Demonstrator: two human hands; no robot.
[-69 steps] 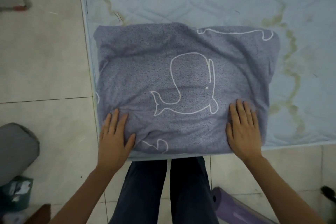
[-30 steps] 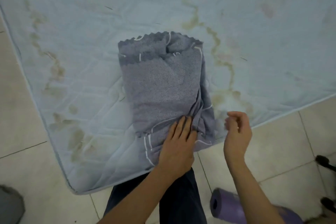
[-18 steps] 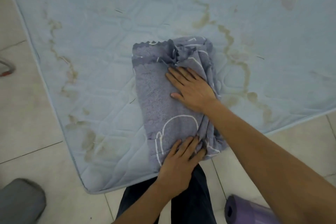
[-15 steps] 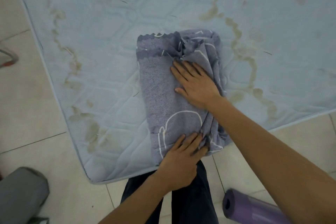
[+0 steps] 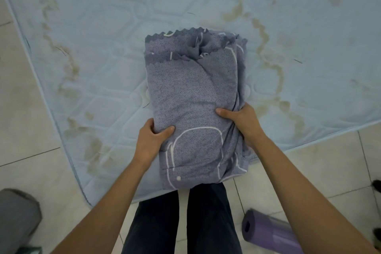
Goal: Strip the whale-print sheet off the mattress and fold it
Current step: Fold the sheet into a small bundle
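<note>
At the centre of the frame, the folded whale-print sheet (image 5: 192, 107) lies on the stained pale-blue mattress (image 5: 103, 47). The left hand (image 5: 151, 140) grips its left edge, thumb on top; the right hand (image 5: 243, 121) grips its right edge. A purple roll (image 5: 270, 233) lies on the tiled floor (image 5: 24, 119), lower right.

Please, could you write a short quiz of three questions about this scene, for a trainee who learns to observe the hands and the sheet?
1. True or false: the folded whale-print sheet lies on the floor.
2. The left hand and the right hand: A) press flat on top of the sheet; B) grip its two sides; C) hang clear of it.
3. What lies on the floor beside the person's right leg?
Key: 1 false, it is on the mattress. 2 B. 3 a rolled purple mat.
</note>
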